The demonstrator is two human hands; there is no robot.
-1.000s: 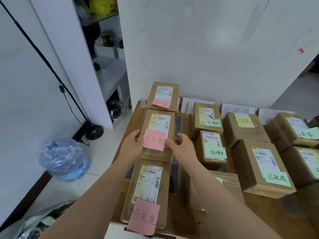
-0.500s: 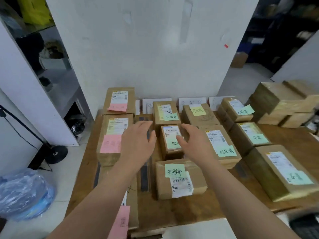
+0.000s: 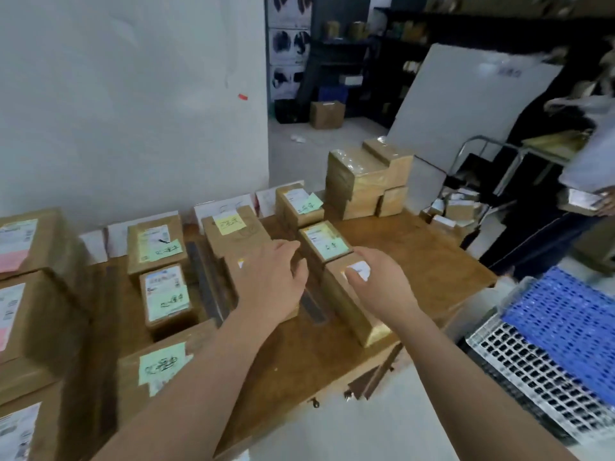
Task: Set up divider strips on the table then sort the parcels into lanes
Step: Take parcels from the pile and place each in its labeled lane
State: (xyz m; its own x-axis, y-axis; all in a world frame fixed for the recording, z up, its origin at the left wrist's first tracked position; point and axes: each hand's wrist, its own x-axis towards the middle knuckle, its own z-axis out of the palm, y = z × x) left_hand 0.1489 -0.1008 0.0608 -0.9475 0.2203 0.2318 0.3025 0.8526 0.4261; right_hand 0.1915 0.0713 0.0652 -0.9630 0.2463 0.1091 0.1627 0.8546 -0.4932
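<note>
Where a dark strip crosses the table, the left grip lies flat with loose fingers on a parcel just left of that strip, holding nothing. Just right of the strip, the right grip touches a second parcel with bent fingers; whether it clasps it I cannot tell.

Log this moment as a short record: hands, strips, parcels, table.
left hand: relaxed, over the third-lane parcel
right hand: fingertips on top of the fourth-lane parcel, by its label
strips: one dark strip left of the left hand, a second strip between the hands
pink-note parcels: far-left lane
stack: parcels with no notes showing, far right on the table
table: wood
</note>
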